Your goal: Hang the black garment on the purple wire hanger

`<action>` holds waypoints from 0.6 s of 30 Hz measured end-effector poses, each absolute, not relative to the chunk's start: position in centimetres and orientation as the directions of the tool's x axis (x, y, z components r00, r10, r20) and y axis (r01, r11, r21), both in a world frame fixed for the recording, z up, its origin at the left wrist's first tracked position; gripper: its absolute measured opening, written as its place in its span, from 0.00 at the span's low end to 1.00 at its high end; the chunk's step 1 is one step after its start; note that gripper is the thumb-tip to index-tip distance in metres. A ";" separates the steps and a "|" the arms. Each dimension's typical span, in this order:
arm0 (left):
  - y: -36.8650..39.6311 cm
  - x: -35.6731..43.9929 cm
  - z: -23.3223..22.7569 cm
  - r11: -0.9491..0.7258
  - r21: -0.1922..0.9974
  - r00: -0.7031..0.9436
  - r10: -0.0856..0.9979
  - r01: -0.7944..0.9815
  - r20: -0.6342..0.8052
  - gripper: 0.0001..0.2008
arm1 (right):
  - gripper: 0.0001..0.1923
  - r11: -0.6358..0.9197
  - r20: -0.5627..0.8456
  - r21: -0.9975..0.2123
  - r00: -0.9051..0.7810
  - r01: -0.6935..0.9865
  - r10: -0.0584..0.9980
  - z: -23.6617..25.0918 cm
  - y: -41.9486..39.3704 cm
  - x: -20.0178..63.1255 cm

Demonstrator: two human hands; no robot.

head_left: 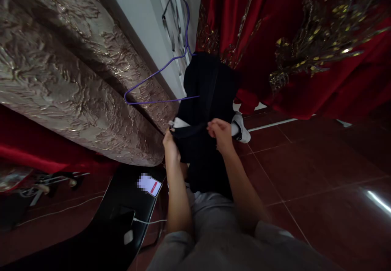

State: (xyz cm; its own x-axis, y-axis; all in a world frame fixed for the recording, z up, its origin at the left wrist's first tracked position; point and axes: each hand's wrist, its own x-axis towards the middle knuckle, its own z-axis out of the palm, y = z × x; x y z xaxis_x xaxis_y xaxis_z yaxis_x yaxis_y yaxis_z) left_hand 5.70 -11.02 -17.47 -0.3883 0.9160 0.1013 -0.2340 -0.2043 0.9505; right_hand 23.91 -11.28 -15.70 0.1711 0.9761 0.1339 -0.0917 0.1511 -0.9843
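Observation:
A black garment [210,87] hangs in front of me, its lower part falling over my lap. The right half of a purple wire hanger [159,101] goes into or behind the cloth, while its left half sticks out bare. With my left hand [171,144] I grip the garment's edge on the left, beside a small whitish bit I cannot make out. My right hand [220,133] is closed on the same edge further right, fingers pinched. The edge stretches between both hands. The garment's exact kind is unclear.
Beige patterned fabric [91,67] stands close on the left, and red cloth with gold sequins [259,38] hangs at right. A black seat [100,230] holds a lit phone [154,186], a dark device with a white cable and a white case [128,237]. A white shoe [243,129] shows beyond the garment.

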 end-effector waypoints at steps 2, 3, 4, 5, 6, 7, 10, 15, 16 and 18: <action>-11.7 7.4 -17.8 -0.178 0.969 -0.295 0.948 -0.172 0.122 0.13 | 0.18 0.097 0.083 -0.995 0.274 -0.036 0.958 -18.1 -11.3 26.6; -11.9 8.0 -17.5 -0.174 0.974 -0.241 0.961 -0.143 0.136 0.11 | 0.18 0.073 0.071 -0.997 0.289 0.004 0.955 -18.9 -11.3 27.9; -12.1 8.5 -16.9 -0.185 0.977 -0.187 0.969 -0.103 0.163 0.09 | 0.19 0.046 0.058 -0.998 0.285 0.048 0.957 -19.5 -11.3 29.1; -12.3 8.9 -16.3 -0.209 0.976 -0.131 0.971 -0.054 0.200 0.09 | 0.19 0.017 0.041 -0.996 0.262 0.093 0.964 -19.9 -11.4 30.0; -12.6 9.2 -15.7 -0.242 0.970 -0.077 0.967 -0.002 0.241 0.09 | 0.18 -0.011 0.019 -0.991 0.225 0.134 0.974 -20.0 -11.4 30.5; -13.0 9.6 -15.0 -0.276 0.960 -0.026 0.960 0.048 0.278 0.10 | 0.17 -0.036 -0.005 -0.985 0.181 0.169 0.983 -19.9 -11.6 30.8; -14.2 10.7 -13.4 -0.359 0.925 0.043 0.933 0.126 0.357 0.12 | 0.05 -0.052 -0.031 -0.973 0.094 0.224 0.995 -18.5 -12.3 30.4; -15.0 11.3 -10.7 -0.519 0.823 -0.008 0.845 0.229 0.535 0.13 | 0.18 0.120 0.126 -0.992 -0.309 -0.039 0.943 -13.9 -13.9 27.7; -14.8 11.1 -10.0 -0.546 0.795 -0.011 0.823 0.264 0.568 0.13 | 0.17 0.048 0.102 -0.988 -0.395 -0.144 0.913 -13.1 -14.1 27.1; -14.1 10.3 -9.0 -0.581 0.750 0.006 0.792 0.318 0.611 0.13 | 0.20 -0.137 0.031 -0.942 -0.487 -0.306 0.873 -11.6 -14.4 25.8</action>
